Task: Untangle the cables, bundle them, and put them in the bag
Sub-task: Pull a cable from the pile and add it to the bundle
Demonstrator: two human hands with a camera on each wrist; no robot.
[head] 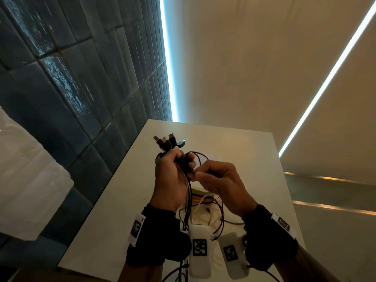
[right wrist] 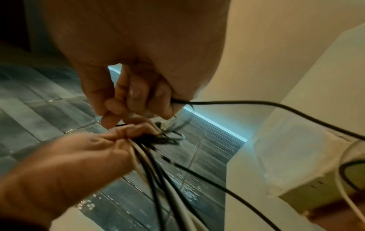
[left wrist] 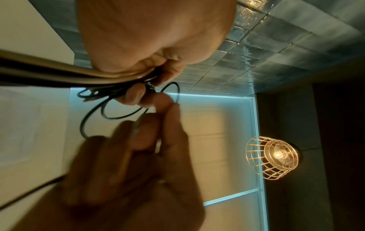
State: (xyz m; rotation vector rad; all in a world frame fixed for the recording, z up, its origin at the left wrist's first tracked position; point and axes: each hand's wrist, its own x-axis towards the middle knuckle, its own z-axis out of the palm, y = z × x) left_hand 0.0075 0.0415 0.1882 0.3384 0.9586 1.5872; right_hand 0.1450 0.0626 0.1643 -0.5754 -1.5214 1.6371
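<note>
Above the white rectangular table [head: 114, 200], the left hand [head: 171, 180] is closed in a fist round a bunch of black and white cables [head: 188, 192]. Their metal USB plugs [head: 167, 140] fan out above the fist, and the rest of the cords hang down from it toward the table, where loose ends lie in a tangle near the wrists. The right hand [head: 219, 184], just beside the left and also raised over the table, has its fingers curled, and its fingertips [right wrist: 118, 107] pinch a thin black cable [right wrist: 247, 104] that trails off toward the table. In the right wrist view this cable runs out from under the fingers toward a yellow-green, partly clear pouch [right wrist: 308, 176] lying on the table (whether it is the bag I cannot tell). Small black loops [left wrist: 130, 106] stand between the two hands. A dark blue tiled wall [head: 71, 78] rises beyond the table's left edge. A wire-caged lamp [left wrist: 273, 157] glows in the left wrist view.
</note>
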